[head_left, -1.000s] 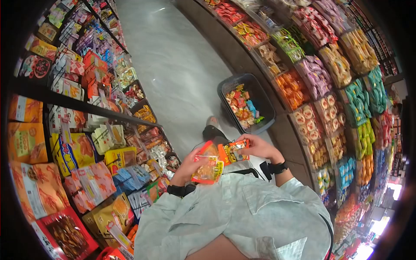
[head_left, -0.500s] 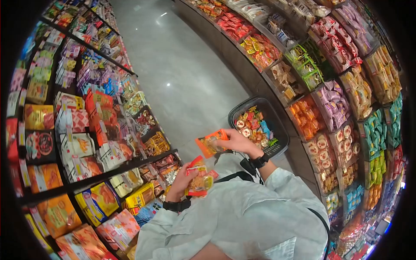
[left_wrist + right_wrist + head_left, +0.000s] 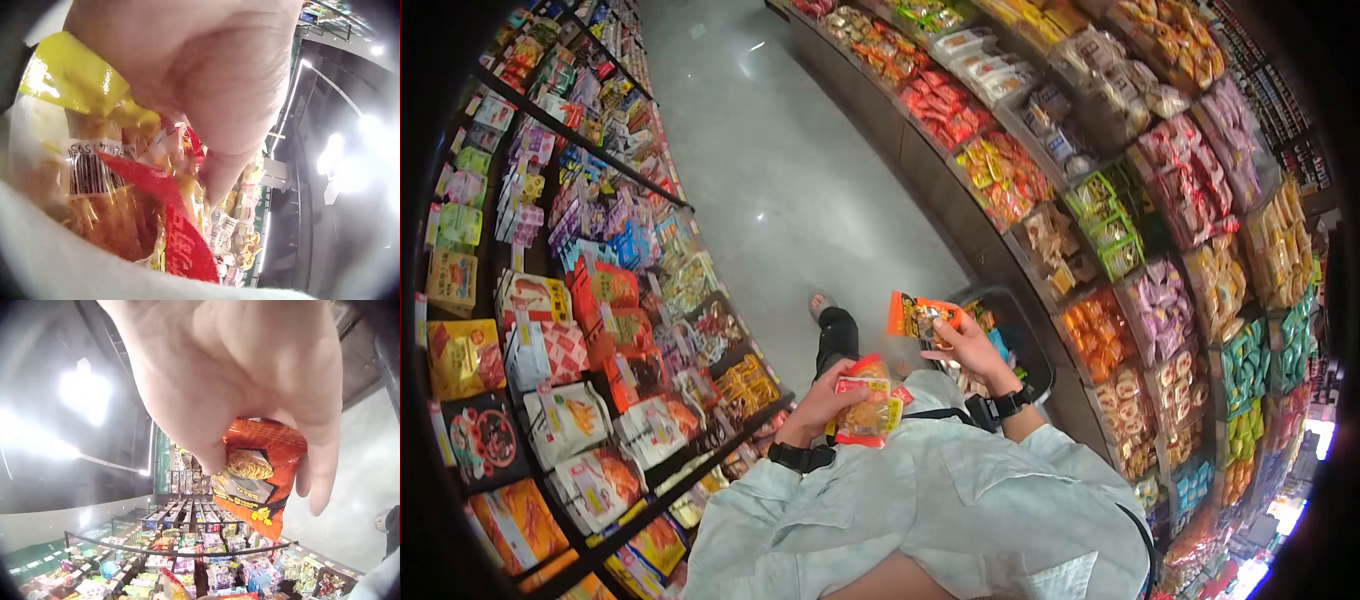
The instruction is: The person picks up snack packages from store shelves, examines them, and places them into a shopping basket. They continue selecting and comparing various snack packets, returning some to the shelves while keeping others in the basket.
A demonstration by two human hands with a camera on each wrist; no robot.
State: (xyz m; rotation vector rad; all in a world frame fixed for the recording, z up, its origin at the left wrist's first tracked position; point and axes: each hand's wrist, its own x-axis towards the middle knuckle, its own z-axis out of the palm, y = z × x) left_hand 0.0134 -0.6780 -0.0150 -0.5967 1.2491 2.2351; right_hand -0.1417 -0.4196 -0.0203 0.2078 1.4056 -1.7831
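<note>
My left hand (image 3: 828,396) grips clear snack packets (image 3: 866,412) with red and yellow edges, close in front of the shirt. In the left wrist view a barcode label (image 3: 94,172) shows on the clear wrapping, beside a red strip (image 3: 187,240) and a yellow corner (image 3: 78,75). My right hand (image 3: 974,352) pinches an orange snack packet (image 3: 918,317) between thumb and fingers, held out ahead of the left hand's packets. A noodle picture shows on the orange packet's face (image 3: 250,469) in the right wrist view.
A dark shopping basket (image 3: 1042,380) with mixed packets stands on the floor, partly hidden behind my right hand. Snack racks (image 3: 605,330) line the left side, bulk bins (image 3: 1090,320) the right. Grey floor (image 3: 800,170) runs between, with a foot (image 3: 820,303) on it.
My right hand has moved the orange packet away from the left hand's packets, forward and now overlapping the basket's edge in view. The left hand keeps its grip. A leg now shows stretched forward.
</note>
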